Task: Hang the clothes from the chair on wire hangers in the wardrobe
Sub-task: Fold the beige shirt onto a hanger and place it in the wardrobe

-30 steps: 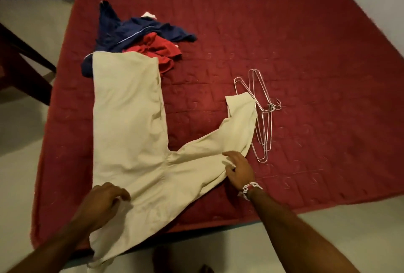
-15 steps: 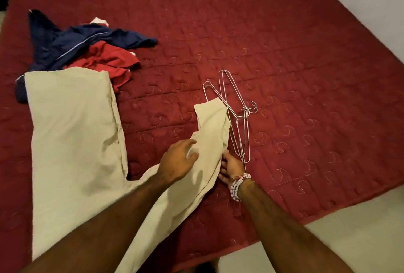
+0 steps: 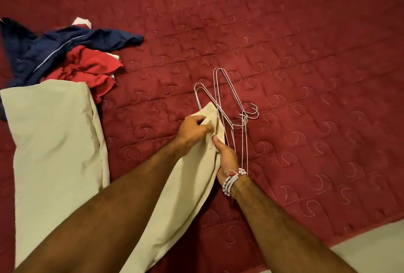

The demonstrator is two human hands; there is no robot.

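Observation:
Beige trousers (image 3: pixel 54 141) lie spread on the red quilted bed (image 3: pixel 284 43), one leg running up the left, the other angled toward the middle. My left hand (image 3: pixel 193 129) grips the cuff end of that angled leg, fingers curled into the cloth. Just below it, my right hand (image 3: pixel 226 156), with beaded bracelets on the wrist, pinches the same leg's right edge. Several wire hangers (image 3: pixel 229 106) lie in a loose bunch right beside the cuff, their lower ends under or next to my right hand.
A heap of clothes sits at the left of the bed: a navy garment (image 3: pixel 50 54) over a red one (image 3: pixel 91 71), with a bit of white cloth. Pale floor (image 3: pixel 371 248) shows past the bed's near right edge.
My left hand slid further up the angled trouser leg to its cuff and closed on it. My right hand followed along the leg's edge toward the hangers. The view moved closer.

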